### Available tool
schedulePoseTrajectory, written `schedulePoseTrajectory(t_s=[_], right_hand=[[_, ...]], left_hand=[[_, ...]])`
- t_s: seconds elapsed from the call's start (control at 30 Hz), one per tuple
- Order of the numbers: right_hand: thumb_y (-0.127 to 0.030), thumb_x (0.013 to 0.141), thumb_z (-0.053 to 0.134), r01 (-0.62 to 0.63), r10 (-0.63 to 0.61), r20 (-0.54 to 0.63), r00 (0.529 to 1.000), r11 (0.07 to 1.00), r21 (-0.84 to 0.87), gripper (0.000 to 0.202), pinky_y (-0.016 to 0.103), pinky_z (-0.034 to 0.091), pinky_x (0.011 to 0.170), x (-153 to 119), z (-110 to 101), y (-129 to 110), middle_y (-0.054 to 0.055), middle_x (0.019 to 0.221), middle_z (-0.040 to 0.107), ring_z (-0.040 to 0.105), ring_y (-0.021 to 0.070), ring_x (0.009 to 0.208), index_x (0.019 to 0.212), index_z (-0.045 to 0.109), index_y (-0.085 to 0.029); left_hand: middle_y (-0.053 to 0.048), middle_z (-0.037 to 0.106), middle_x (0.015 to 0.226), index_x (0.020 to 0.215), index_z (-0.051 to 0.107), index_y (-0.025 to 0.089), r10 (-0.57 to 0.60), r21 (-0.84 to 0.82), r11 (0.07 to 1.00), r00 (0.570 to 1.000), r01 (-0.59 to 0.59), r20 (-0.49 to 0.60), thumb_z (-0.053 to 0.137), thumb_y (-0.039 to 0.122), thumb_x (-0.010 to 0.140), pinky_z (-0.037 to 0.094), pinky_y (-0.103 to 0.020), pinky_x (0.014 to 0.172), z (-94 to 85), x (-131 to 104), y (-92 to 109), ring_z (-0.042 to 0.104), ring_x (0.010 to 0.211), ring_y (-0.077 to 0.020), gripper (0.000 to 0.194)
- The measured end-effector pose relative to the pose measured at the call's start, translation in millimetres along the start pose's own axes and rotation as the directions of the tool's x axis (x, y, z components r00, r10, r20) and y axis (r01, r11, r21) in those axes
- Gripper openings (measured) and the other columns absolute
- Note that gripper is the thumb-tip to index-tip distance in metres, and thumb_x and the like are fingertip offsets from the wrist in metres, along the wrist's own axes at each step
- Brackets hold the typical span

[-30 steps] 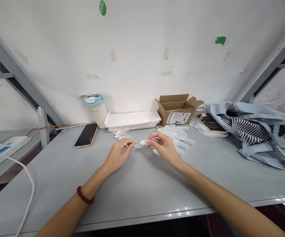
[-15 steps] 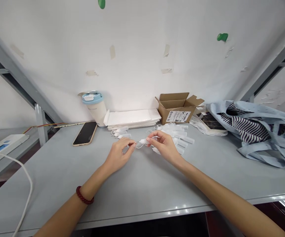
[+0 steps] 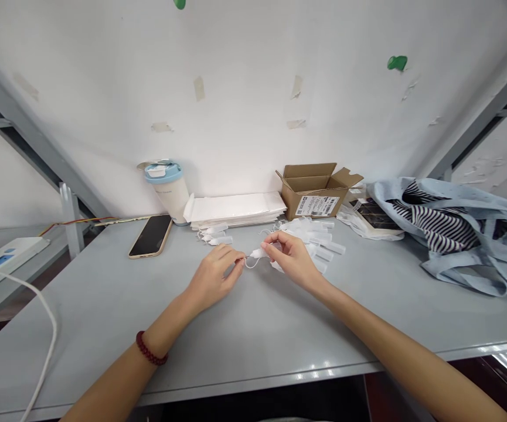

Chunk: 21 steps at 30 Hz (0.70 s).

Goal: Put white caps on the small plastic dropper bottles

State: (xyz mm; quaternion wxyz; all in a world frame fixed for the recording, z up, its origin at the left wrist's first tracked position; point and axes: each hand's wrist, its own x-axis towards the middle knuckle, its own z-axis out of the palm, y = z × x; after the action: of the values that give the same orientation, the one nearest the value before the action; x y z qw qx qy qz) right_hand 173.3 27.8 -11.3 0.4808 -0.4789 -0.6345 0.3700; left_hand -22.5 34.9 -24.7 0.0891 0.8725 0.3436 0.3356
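Between thumb and fingers, my right hand (image 3: 292, 258) holds a small white bottle (image 3: 257, 254) with its thin tip pointing left. A white loop hangs below that tip. My left hand (image 3: 218, 271) pinches at the end of the tip; what lies between its fingertips is too small to make out. Several translucent white bottles (image 3: 323, 240) lie in a pile behind and right of my right hand. A smaller group of similar bottles (image 3: 221, 240) rests beyond my left hand, in front of a stack of white envelopes (image 3: 238, 210).
An open cardboard box (image 3: 312, 196) stands at the back beside a blue cloth bag (image 3: 464, 234). On the left are a phone (image 3: 150, 236), a blue-lidded cup (image 3: 172, 196), a white cable (image 3: 51, 346) and a power strip (image 3: 4, 261).
My left hand's fingertips have closed in slightly toward the bottle tip. My right hand has hardly moved, and the bottle now tilts a little more.
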Motion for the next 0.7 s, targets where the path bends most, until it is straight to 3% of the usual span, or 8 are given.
schedulePoseTrajectory(t_s=[0.17, 0.37, 0.53, 0.7], right_hand=[[-0.034, 0.080, 0.054, 0.012, -0.012, -0.018, 1.000, 1.000, -0.012, 0.018, 0.023, 0.037, 0.053, -0.7, 0.2, -0.6, -0.001, 0.069, 0.058, 0.049, 0.0103, 0.058, 0.077, 0.058, -0.017], [-0.026, 0.082, 0.051, 0.130, -0.139, -0.037, 0.990, 0.974, -0.183, 0.012, 0.021, 0.035, 0.053, -2.3, 1.6, -0.2, -0.001, 0.071, 0.058, 0.049, 0.0102, 0.061, 0.076, 0.058, -0.017], [-0.022, 0.083, 0.048, 0.237, -0.246, 0.000, 0.969, 0.934, -0.268, 0.011, 0.020, 0.035, 0.050, -5.5, 3.4, -0.9, 0.001, 0.074, 0.058, 0.052, 0.0109, 0.064, 0.076, 0.056, -0.017], [-0.017, 0.081, 0.047, 0.252, -0.251, 0.042, 0.967, 0.922, -0.295, 0.011, 0.020, 0.036, 0.052, -4.8, 3.1, -0.5, 0.000, 0.071, 0.056, 0.050, 0.0106, 0.063, 0.072, 0.054, -0.017]], left_hand=[[-0.004, 0.060, 0.075, 0.087, 0.059, 0.017, 0.029, 0.028, 0.999, 1.000, -0.029, 0.010, 0.041, 0.017, 0.090, 0.041, -0.030, 0.069, 0.1, 0.4, 2.1, 0.050, 0.075, -0.0175, 0.018], [-0.005, 0.059, 0.075, 0.086, 0.058, 0.016, 0.040, 0.051, 0.998, 0.999, -0.041, 0.020, 0.042, 0.016, 0.090, 0.041, -0.030, 0.069, 0.7, 0.3, 2.4, 0.049, 0.075, -0.0174, 0.017], [-0.005, 0.058, 0.074, 0.083, 0.057, 0.015, 0.060, 0.077, 0.995, 0.997, -0.063, 0.046, 0.042, 0.016, 0.089, 0.041, -0.030, 0.068, 1.2, -0.6, 2.1, 0.047, 0.073, -0.0172, 0.016], [-0.005, 0.057, 0.075, 0.083, 0.056, 0.015, 0.093, 0.105, 0.989, 0.993, -0.100, 0.072, 0.041, 0.016, 0.090, 0.041, -0.030, 0.067, 3.4, -1.4, 2.0, 0.048, 0.073, -0.0174, 0.017]])
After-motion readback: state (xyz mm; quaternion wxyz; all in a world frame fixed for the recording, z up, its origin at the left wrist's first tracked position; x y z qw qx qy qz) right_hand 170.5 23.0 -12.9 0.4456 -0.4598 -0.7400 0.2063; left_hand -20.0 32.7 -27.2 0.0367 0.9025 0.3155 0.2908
